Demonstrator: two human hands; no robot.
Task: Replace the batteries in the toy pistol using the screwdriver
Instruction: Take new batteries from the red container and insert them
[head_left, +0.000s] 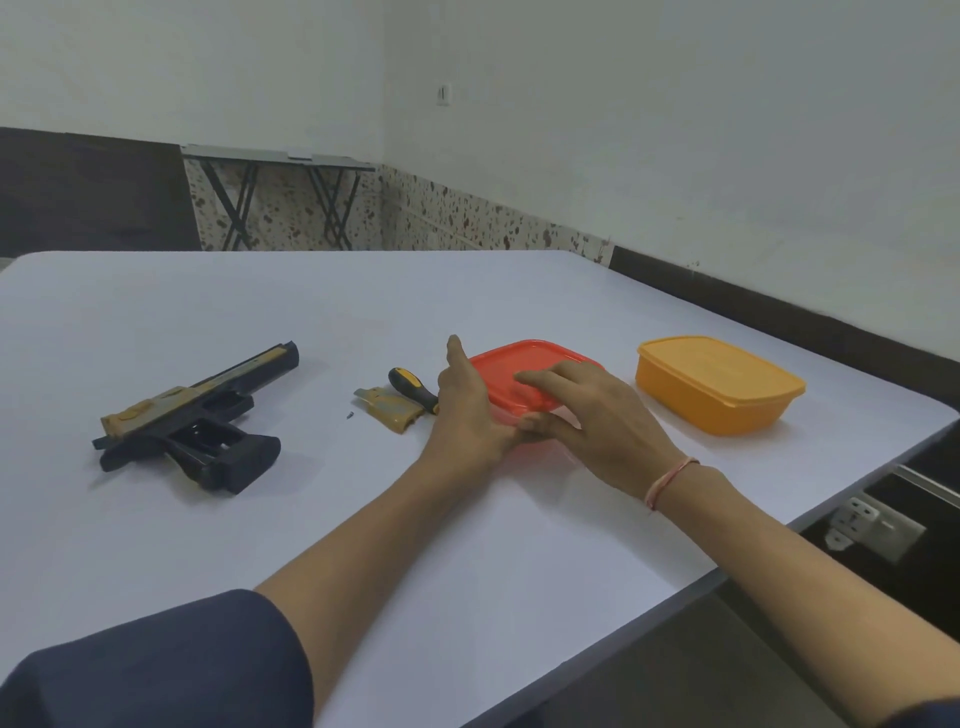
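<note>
Black-and-tan plastic toy pistol (192, 415) lies left on the white table (337, 519). Yellow-and-black-handled screwdriver (413, 389) sits just left of left hand (462, 410), which braces the red-lidded plastic box (519, 356), fingers hidden. Right hand (592, 421) rests flat, fingers spread, on the lid.

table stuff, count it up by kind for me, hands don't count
containers: 2 (red-lidded container, orange container)
toy pistol: 1
screwdriver: 1
battery cover, off the pistol: 1
screw, loose: 1
total: 6
</note>
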